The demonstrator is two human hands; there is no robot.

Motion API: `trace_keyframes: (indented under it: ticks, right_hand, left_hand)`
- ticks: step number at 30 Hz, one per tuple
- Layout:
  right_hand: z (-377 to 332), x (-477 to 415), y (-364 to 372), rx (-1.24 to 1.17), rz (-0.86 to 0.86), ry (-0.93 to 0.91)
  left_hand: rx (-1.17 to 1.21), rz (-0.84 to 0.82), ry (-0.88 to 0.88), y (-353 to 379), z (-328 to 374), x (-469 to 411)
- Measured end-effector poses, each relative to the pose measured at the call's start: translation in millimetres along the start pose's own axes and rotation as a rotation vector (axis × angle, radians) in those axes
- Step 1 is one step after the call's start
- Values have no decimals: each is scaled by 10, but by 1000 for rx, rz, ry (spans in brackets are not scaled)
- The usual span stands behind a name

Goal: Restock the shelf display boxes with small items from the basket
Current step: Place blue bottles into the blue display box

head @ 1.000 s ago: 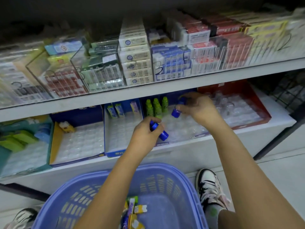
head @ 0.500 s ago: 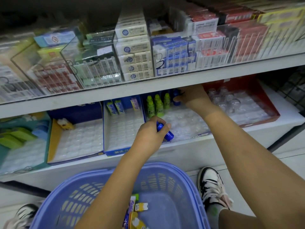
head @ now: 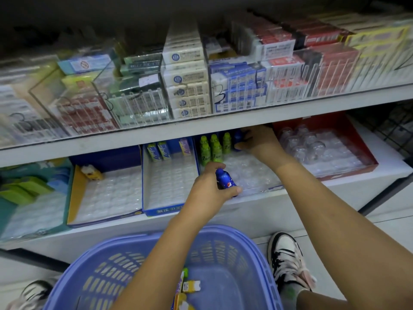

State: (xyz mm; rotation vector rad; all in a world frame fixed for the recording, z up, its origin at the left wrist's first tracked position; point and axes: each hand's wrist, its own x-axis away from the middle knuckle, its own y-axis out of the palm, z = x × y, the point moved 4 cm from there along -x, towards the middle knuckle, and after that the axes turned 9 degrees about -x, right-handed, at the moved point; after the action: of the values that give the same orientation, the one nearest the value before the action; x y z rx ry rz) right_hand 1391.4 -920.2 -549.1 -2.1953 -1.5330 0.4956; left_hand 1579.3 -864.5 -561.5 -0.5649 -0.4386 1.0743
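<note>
Small blue plastic bottle point(head: 225, 179), blue cap, white-and-red print on its side (text too blurred to read), sits tilted in the left hand point(head: 207, 189), pinched between thumb and fingers. It's over the front part of the blue display box point(head: 252, 175) with a clear blister tray. Right hand point(head: 259, 142) is at the box's back row, fingers curled round a second blue bottle point(head: 238, 138), just beside the upright green bottles point(head: 212, 149). Lavender slotted plastic basket point(head: 241, 260) is below, with small yellow packets point(head: 191, 286) inside.
</note>
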Motion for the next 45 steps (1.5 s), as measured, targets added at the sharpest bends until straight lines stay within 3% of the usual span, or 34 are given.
trace_keyframes:
  ticks: [4, 9, 13, 16, 21, 26, 41, 45]
  right_hand:
    - [-143, 319, -188, -63, 111, 16]
    - [-628, 874, -179, -379, -272, -67]
    - [-786, 929, -160, -63, -196, -140]
    - [-750, 873, -212, -23, -102, -166]
    - [-403, 542, -469, 92, 237, -83]
    - [-189, 192, -350, 251, 179, -45]
    - [-90, -58, -187, 383, 38, 16]
    - [-273, 180, -179, 545, 23, 14]
  left_hand:
    - [186, 93, -8, -29, 2, 28]
    - [51, 103, 71, -74, 154, -26]
    - [-29, 138, 155, -123, 349, -120]
    - [-86, 154, 184, -143, 455, -175]
    - [-420, -52, 249, 105, 332, -31]
    - [-527, -171, 269, 293, 78, 158]
    - [-499, -192, 279, 274, 64, 191]
    - [-353, -28, 325, 40, 127, 387]
